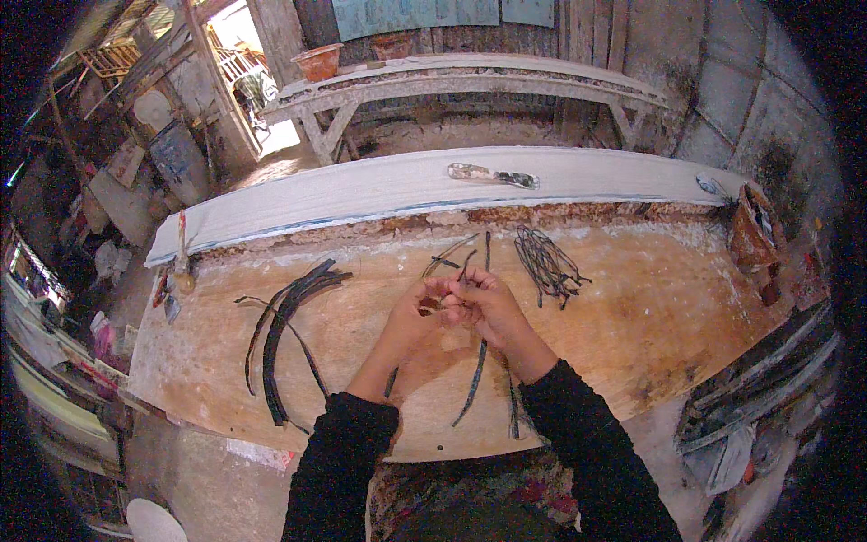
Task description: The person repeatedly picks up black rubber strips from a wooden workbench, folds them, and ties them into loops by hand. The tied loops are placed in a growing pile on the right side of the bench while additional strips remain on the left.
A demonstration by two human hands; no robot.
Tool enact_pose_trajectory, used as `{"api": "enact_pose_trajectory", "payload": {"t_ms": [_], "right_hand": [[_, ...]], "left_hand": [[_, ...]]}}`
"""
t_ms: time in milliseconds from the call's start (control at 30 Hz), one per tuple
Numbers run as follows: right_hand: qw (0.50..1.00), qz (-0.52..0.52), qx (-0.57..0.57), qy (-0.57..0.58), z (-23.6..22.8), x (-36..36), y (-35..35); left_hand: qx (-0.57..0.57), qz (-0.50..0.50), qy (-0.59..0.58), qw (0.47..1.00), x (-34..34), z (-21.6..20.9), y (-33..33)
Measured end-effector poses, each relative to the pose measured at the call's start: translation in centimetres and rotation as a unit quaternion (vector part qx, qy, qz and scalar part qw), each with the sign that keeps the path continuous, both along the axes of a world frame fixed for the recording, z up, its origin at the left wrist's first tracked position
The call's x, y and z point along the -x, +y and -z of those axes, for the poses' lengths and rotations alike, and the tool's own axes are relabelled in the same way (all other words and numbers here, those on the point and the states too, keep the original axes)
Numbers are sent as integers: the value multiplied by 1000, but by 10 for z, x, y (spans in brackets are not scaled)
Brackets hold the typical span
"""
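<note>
My left hand [420,309] and my right hand [486,305] meet above the middle of the wooden board, fingertips pinched together. Between them is a thin dark strip, its tip [467,260] poking up over the right fingers; the rest of it is largely hidden by the fingers. Beneath and around the hands lie other loose dark strips [471,390], one reaching toward the front edge. Left of my hands rests a bundle of flat black strips [275,348], curved and side by side. To the right sits a pile of looped, knotted-looking dark strips [547,264].
Along the board's far edge runs a raised white plank [361,191] bearing a paint-smeared tool [492,175]. A brush [183,271] lies at the left edge, and a brown container [755,230] stands at the right. Farther back is a white-splashed bench [470,81] with a clay-coloured pot [318,63].
</note>
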State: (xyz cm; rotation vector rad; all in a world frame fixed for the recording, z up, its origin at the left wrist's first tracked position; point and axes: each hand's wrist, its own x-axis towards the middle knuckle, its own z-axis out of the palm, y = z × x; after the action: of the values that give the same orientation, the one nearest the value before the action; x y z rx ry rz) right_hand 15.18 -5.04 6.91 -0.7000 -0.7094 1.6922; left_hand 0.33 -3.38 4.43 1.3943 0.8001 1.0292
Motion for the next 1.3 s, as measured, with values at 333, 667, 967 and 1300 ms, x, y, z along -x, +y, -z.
{"api": "enact_pose_trajectory", "payload": {"t_ms": [333, 667, 967, 1300], "right_hand": [[969, 114, -39, -217, 14, -19, 11], [993, 79, -56, 64, -4, -23, 8], [989, 23, -120, -82, -6, -20, 3], [788, 222, -130, -559, 13, -32, 15]], "left_hand": [[7, -60, 44, 997, 0, 1, -2], [110, -172, 23, 979, 9, -9, 2], [79, -194, -29, 977, 13, -4, 5], [107, 65, -143, 982, 7, -19, -16]]}}
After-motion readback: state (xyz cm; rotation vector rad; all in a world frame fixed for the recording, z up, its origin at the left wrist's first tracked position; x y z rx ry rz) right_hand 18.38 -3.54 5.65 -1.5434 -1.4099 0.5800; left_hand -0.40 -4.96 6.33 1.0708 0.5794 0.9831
